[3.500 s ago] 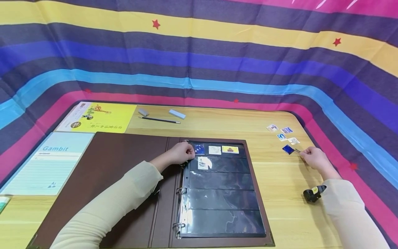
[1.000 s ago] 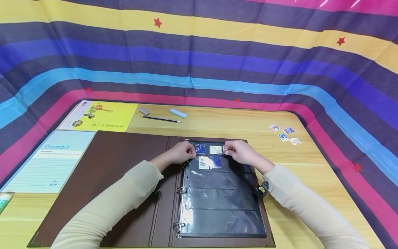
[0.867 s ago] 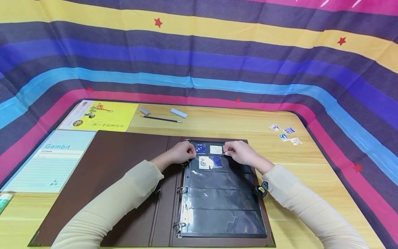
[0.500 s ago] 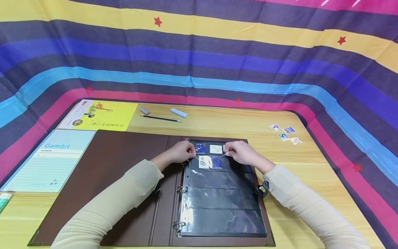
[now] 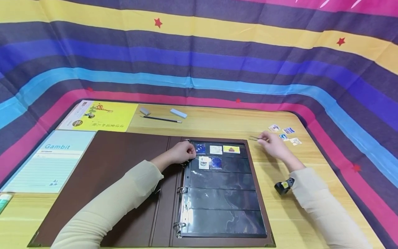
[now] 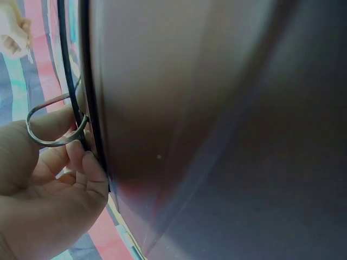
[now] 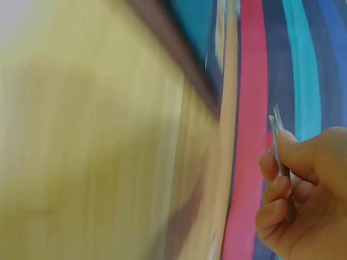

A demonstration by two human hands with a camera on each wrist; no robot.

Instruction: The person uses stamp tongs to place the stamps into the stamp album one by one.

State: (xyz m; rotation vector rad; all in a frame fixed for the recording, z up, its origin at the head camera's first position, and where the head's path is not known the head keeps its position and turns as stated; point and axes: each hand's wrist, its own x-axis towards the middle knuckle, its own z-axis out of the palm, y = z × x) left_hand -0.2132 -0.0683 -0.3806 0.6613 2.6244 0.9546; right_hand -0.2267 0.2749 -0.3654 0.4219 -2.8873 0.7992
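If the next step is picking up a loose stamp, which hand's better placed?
Probably right: the right hand pinches the tweezers close to the loose stamps. The left hand is at the album page's ring edge, farther off.

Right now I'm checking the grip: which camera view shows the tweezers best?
The right wrist view: the tweezers appear large, both tips visible, held in the right hand. The head view shows them small; in the left wrist view I can't make them out.
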